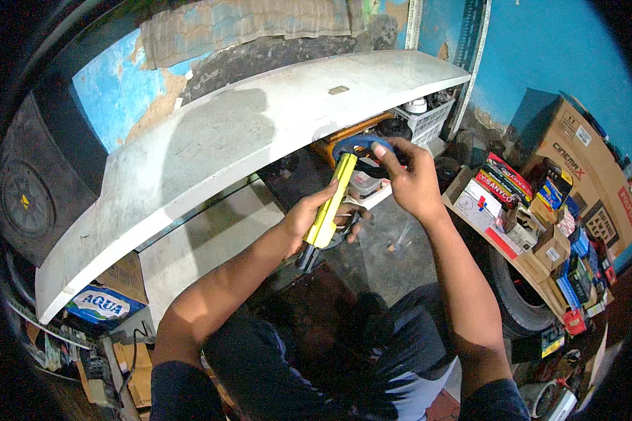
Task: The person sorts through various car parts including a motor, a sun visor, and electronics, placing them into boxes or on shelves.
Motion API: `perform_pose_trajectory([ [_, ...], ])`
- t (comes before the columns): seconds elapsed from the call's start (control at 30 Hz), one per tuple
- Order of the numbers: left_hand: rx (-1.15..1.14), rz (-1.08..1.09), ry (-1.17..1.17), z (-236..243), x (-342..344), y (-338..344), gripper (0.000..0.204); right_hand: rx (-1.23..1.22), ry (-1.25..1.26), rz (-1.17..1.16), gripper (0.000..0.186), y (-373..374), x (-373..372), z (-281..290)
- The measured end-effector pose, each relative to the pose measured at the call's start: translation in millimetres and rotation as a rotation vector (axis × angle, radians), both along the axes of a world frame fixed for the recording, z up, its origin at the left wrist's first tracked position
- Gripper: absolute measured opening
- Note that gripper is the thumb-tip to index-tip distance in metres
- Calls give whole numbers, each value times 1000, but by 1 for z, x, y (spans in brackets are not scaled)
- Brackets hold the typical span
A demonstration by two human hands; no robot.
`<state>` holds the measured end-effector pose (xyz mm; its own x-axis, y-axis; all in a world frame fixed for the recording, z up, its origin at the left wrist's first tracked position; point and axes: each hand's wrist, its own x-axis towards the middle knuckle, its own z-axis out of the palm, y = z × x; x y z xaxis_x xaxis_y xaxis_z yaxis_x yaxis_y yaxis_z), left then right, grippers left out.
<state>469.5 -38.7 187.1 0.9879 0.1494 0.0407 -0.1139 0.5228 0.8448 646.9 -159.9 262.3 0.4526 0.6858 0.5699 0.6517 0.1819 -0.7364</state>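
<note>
My left hand (305, 214) is wrapped round a long yellow tool (330, 203) with a black lower end; its exact kind I cannot make out. The tool is tilted, its upper end pointing away from me. Some fingers of this hand show on the tool's right side, beside a dark part. My right hand (414, 179) pinches a dark blue, curved, ring-like piece (358, 145) between thumb and fingers. That piece lies right at the tool's upper end; whether the two are joined I cannot tell.
A long white bench (225, 140) curves across in front of me. Beneath its right end stands a grey plastic crate (430, 123). To my right, small boxes cover a cardboard-coloured board (541, 281) over a tire (516, 295). A large carton (576, 151) leans behind; a speaker (28, 196) stands at left.
</note>
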Motion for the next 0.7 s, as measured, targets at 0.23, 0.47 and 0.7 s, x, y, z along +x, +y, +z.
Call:
perform_pose_trajectory([
  [0.23,-32,-129,22,6,5,-11,50,107,221,-187,52,3,23,-3],
  [0.47,30,-157,56,14,3,-17,50,115,637,-208,41,3,28,-2],
  [0.7,-268,-64,-146,37,-3,-17,72,60,1045,-216,38,14,52,-39],
])
